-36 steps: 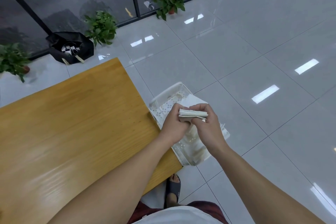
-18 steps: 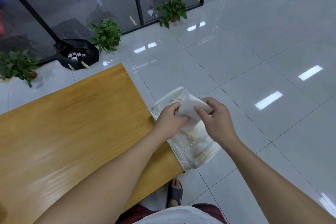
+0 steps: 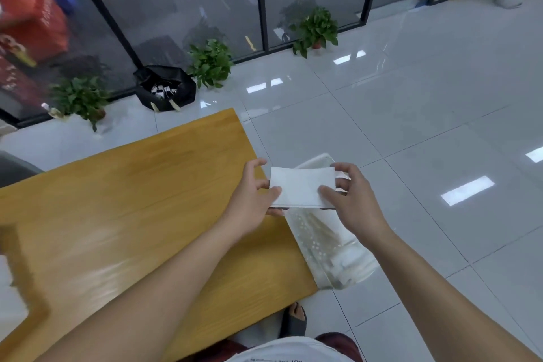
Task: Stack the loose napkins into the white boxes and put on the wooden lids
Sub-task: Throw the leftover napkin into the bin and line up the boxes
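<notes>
Both hands pinch one folded napkin [image 3: 301, 186] flat: left hand [image 3: 254, 200] and right hand [image 3: 351, 200] at opposite ends. It hangs past the table [image 3: 117, 209] edge, above a white basket [image 3: 332, 253].

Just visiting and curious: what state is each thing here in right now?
napkins: flat folded stack, held up between both hands
left hand: pinches the stack's left end
right hand: pinches its right end
white basket: beside the table edge, on the floor
black bag: open

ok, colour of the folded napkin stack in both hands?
Plain white folded napkin stack, head view.
</notes>
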`<state>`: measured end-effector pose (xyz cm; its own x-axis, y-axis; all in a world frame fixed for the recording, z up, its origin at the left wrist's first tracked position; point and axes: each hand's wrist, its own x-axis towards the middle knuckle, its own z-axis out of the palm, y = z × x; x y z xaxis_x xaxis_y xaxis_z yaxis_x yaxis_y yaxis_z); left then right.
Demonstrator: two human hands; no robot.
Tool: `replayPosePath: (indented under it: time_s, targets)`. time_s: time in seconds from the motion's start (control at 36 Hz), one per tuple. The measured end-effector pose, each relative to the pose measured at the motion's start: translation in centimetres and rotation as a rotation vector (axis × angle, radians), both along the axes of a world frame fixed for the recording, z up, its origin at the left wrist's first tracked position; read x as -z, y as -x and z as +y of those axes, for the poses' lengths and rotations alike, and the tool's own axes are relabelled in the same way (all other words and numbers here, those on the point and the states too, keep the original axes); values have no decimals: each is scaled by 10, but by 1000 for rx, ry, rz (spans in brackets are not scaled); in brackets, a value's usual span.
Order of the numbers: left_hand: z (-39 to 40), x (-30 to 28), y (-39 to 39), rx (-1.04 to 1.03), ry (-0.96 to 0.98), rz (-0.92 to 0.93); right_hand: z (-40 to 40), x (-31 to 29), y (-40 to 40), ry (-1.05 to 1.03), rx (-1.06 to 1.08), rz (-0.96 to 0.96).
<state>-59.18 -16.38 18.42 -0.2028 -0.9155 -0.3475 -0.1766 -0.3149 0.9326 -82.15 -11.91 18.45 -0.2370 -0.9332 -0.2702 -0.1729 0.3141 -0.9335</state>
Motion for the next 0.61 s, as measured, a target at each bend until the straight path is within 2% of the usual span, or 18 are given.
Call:
replayPosePath:
  time_s: [0.11, 0.25, 0.61]
  targets:
    - [5, -4, -53, -58, 82, -69, -14, -4, -36, 38, -117, 56]
    - [20, -4, -133, -202, 168, -132, -33, -8, -106, 108, -363, 14]
    - [132, -11, -384, -534, 119, -203, -25, -10, -376, 121, -789, 17]
